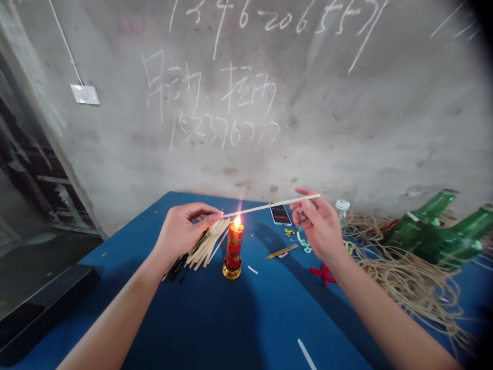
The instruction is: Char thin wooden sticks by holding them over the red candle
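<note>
A thin pale strip of split cane (269,207) spans between my hands, level and just above the flame of a red and gold candle (234,250). My left hand (188,229) pinches one end of the strip, close to the flame. My right hand (316,223) grips the strip near its other end, over a blue table (215,329). A pile of similar pale strips (206,245) lies under my left hand, beside the candle's gold base, with dark sticks (179,264) at its edge.
A phone (280,214) lies behind the candle, and a small brass-coloured tool (281,251) lies nearer. On the right are a red knotted piece (323,275), a plastic bottle (342,210), tangled tan cord (404,267) and green glass bottles (435,231). A chalk-marked concrete wall stands behind.
</note>
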A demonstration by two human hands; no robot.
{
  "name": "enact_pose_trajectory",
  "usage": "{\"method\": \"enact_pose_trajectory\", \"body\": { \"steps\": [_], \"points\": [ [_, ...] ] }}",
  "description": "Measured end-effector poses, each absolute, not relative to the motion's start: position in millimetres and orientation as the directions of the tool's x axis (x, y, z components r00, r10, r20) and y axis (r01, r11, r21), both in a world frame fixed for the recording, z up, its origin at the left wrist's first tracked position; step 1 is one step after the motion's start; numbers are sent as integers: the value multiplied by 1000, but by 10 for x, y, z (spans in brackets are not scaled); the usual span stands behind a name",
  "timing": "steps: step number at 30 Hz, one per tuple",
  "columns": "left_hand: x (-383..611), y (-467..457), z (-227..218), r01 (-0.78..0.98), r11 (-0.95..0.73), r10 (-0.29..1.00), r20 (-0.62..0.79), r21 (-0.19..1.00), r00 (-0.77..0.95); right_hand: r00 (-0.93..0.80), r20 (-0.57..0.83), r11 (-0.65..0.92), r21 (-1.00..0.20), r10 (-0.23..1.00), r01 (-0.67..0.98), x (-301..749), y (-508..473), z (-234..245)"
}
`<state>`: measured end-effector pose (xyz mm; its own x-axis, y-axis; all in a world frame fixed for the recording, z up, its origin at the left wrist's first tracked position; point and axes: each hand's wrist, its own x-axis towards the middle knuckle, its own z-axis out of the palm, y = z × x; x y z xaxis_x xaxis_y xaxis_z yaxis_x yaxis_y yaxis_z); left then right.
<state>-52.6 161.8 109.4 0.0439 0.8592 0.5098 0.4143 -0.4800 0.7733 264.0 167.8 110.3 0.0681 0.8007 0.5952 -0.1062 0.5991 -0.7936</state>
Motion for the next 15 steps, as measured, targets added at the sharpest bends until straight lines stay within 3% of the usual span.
{"method": "enact_pose_trajectory", "body": {
  "steps": [4,15],
  "points": [
    [-511,1570,1094,425,-468,866,497,775,49,-57,636,626,-769,769,-132,2626,1590,1150],
    [-464,1561,1011,358,-490,846,532,795,-24,104,524,534,-837,845,-121,2648,1689,1061]
  ]
}}
